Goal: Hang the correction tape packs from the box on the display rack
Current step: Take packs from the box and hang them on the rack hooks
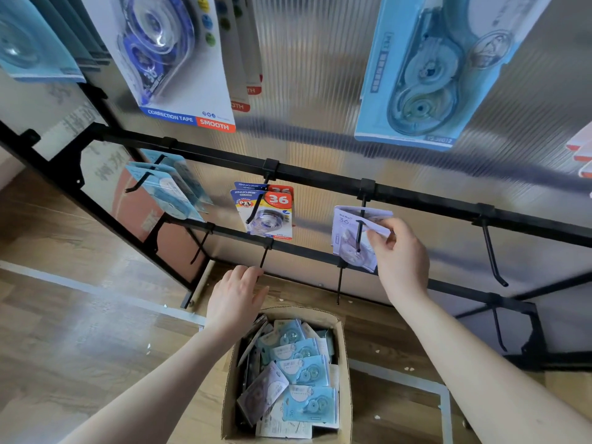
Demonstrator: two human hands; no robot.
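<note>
- Head view showed the job well short of finished: the cardboard box (344, 363) on the wooden floor (80, 331) was crowded with correction tape packs (304, 376), light blue ones mostly, with a lilac one among them.
- On the display rack (320, 179), a pair of red-and-blue packs (266, 216) hung from one black hook, and pale blue packs (169, 187) hung from hooks further left.
- The right hand (400, 254) pinched the top of a lilac pack (352, 238) between thumb and fingers, right at the black hook (359, 235); the hook's rod crossed the card's front, so the pack looked to be going on, though I could not tell whether the hole had caught.
- The left hand (237, 299) was relaxed with fingers nearly straight, holding nothing, above the box's far rim and just below a lower hook.
- Several hooks were bare, including one to the right (493, 251), so in my judgement most of the hanging was left.
- Materials: the packs were flat printed card with a clear moulded blister over a rounded dispenser, glossy and light; the card in the right hand bent at its top edge.
- The rack was matt black metal bars with thin angled rod hooks; behind it stood a ribbed translucent panel (320, 91).
- The box was plain brown cardboard, its flaps open.
</note>
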